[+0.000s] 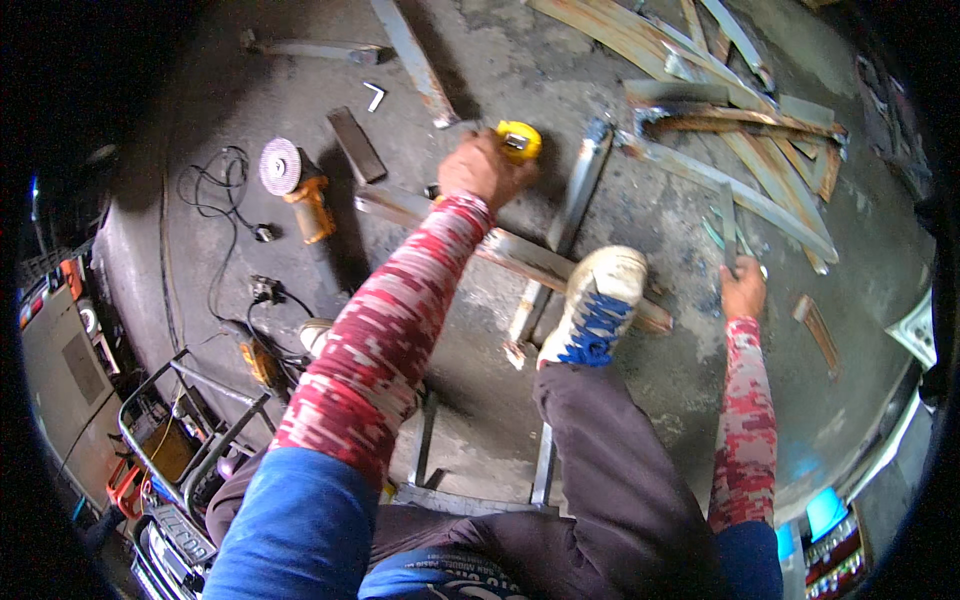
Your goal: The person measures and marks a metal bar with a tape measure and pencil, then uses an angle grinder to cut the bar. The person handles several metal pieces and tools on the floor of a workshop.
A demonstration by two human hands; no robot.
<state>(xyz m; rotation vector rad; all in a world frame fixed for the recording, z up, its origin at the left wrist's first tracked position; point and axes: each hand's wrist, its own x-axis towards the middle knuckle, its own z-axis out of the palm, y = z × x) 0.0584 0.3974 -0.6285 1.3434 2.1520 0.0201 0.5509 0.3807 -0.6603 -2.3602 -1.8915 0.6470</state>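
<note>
My left hand (pixel 487 168) is closed around a yellow tape measure (pixel 520 140), just above the floor and past the far side of a square metal tube (pixel 525 256). That tube lies across another metal bar (pixel 578 185), forming a cross. My white shoe (pixel 606 285) with blue laces presses on or beside the tube near its right end. Off to the right, my right hand (pixel 743 288) grips the near end of a narrow, flat grey metal strip (pixel 728 222). Thin teal handles or wires (pixel 714 232) show beside the strip; what they belong to is unclear.
An orange angle grinder (pixel 308 205) and its cord lie on the left. Rusty metal bars (pixel 765 165) are piled at the far right. A short dark metal piece (pixel 356 145) and a white L-shaped piece (pixel 374 96) lie farther off. A metal-framed cart (pixel 190 430) stands near left.
</note>
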